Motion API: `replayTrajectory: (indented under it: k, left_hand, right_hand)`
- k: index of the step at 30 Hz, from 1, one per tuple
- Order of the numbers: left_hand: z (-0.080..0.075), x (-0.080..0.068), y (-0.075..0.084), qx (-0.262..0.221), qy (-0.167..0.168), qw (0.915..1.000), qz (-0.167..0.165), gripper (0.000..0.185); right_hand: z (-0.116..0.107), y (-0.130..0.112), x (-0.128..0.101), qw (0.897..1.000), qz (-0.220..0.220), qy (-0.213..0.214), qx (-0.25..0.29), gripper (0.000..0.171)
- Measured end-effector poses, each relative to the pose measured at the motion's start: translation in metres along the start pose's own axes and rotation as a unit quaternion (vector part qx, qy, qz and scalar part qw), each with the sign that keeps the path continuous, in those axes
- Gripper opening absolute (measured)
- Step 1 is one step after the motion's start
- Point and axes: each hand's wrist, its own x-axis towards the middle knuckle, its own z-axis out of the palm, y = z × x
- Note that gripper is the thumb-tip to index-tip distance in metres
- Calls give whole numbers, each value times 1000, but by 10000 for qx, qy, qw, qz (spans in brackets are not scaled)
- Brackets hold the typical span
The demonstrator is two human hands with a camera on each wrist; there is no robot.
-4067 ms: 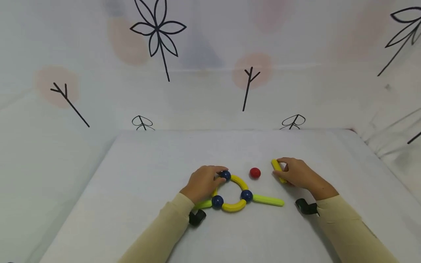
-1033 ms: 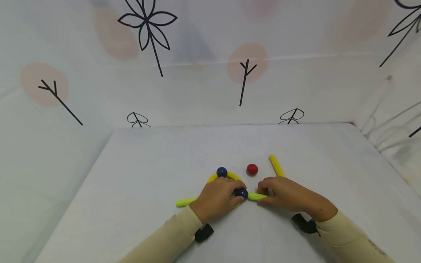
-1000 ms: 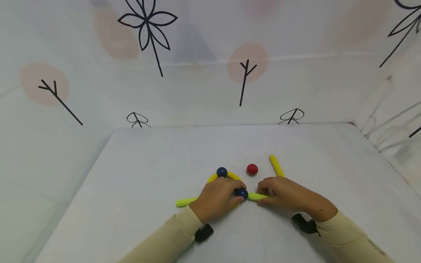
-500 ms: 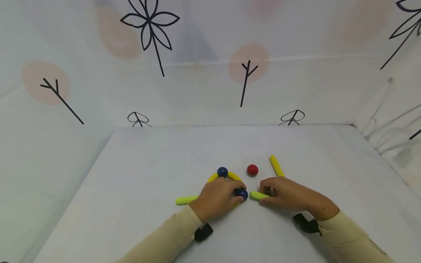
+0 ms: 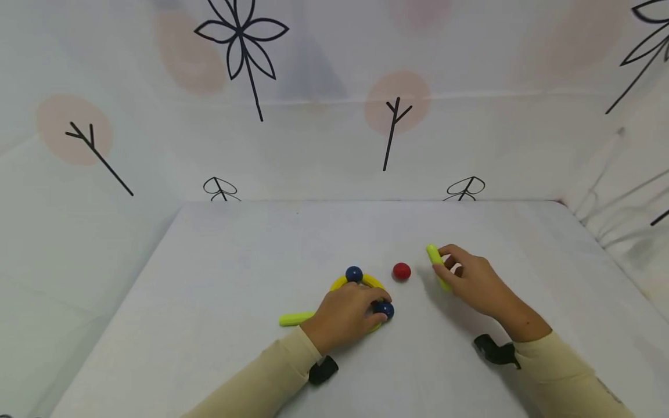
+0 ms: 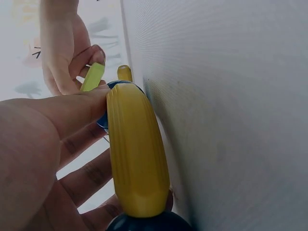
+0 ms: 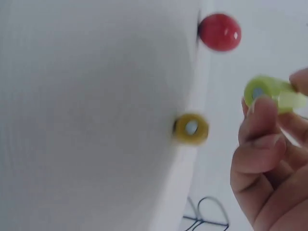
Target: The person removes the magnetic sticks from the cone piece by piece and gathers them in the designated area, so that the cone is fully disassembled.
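- A pale backdrop (image 5: 324, 52) with black leaf and stem drawings rises behind a white counter (image 5: 235, 255).
- Low at centre, the left hand (image 5: 342, 319) has its fingers curled narrowly about the lower blue ball (image 5: 387, 312), seemingly to steady the curved yellow pieces (image 5: 373, 281); the upper blue ball (image 5: 353, 274) is free of the fingers.
- Right of centre, the right hand (image 5: 473, 284) pinches a lifted green stick (image 5: 432, 253) by its sides, which appears to leave its far end free.
- Near it, in the right wrist view, a yellow stick (image 7: 199, 134) lies on the counter.
- The red ball (image 5: 402, 271) rests between the hands, touched by neither.
- Another green stick (image 5: 296, 319) points toward frame left, partly hidden by the left hand.
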Motion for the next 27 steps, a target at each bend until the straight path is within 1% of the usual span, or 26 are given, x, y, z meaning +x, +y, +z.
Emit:
replayTrajectory:
  k: [4,9,12,15,19,21,27]
  left_hand:
    - [1,1,0,-36,-47,10000,-45,34]
    - [1,1,0,-101,-74,9999,-69,34]
    - [1,1,0,-95,-71,9999,-79,34]
    - [1,1,-1,-84,-81,9999,-106,34]
    - [2,0,-1,-66,-92,9998,-133,34]
    - [2,0,-1,-81,-95,9998,-137,34]
    - [3,1,-1,-139,-104,9998,-132,34]
  right_hand:
    - [-5,13,4,9993,264,240,52,41]
    - [-9,25,8,9982,527,268,121,49]
    - [-10,30,9,9972,729,146,58,52]
    - [-10,33,11,9955,943,-124,7,55]
    - [-9,36,13,9933,1086,-405,9,58]
    - [-8,37,13,9929,1100,-444,-7,58]
    - [-7,41,13,9938,1038,-370,-151,57]
